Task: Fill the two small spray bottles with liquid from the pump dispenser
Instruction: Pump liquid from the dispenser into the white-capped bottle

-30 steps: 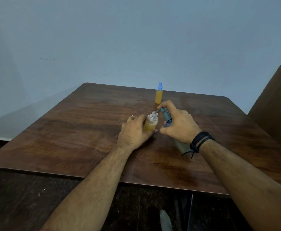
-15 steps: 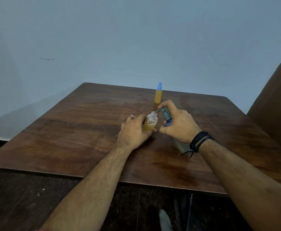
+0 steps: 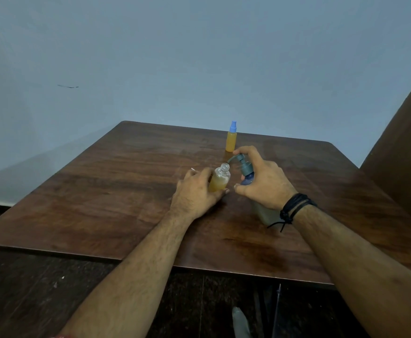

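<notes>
An uncapped spray bottle (image 3: 220, 179), partly filled with amber liquid, is being gripped by the left hand (image 3: 197, 191) on the tabletop (image 3: 107, 191). The pump dispenser (image 3: 246, 170) is being clasped by the right hand (image 3: 264, 182), its spout being aimed at the open neck. A capped bottle (image 3: 231, 137) is standing behind them.

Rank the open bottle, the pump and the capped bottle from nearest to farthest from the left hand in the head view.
1. Open bottle: gripped in the left hand itself, part filled.
2. Pump: just right of that bottle, under the right hand.
3. Capped bottle: standing alone farther back on the table, toward the wall.
</notes>
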